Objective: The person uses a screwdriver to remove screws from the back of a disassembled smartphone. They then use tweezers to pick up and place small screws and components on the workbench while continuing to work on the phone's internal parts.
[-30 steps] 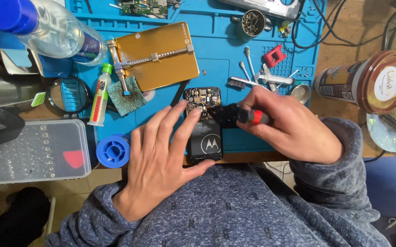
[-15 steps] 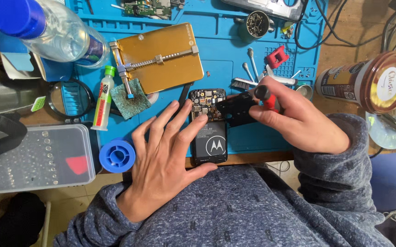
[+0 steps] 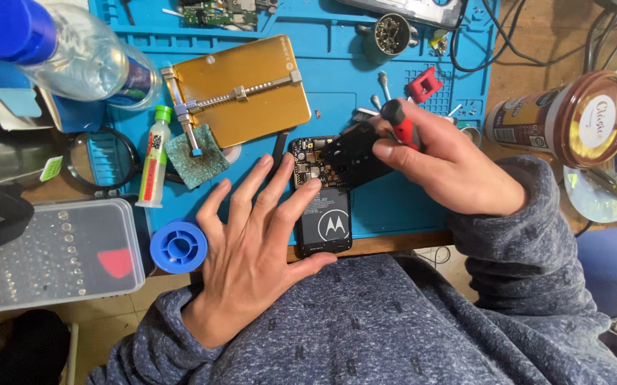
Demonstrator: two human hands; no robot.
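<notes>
Since the earlier frame the right hand (image 3: 458,175) has lifted a black cover (image 3: 355,155) off the phone (image 3: 325,196), baring its board. Its fingers pinch the cover while gripping a red-handled screwdriver (image 3: 400,122). The left hand (image 3: 255,249), fingers spread, presses flat at the phone's left side. The phone sits centre frame, its lower end overhanging the blue mat (image 3: 394,207), with bare mat to its right.
</notes>
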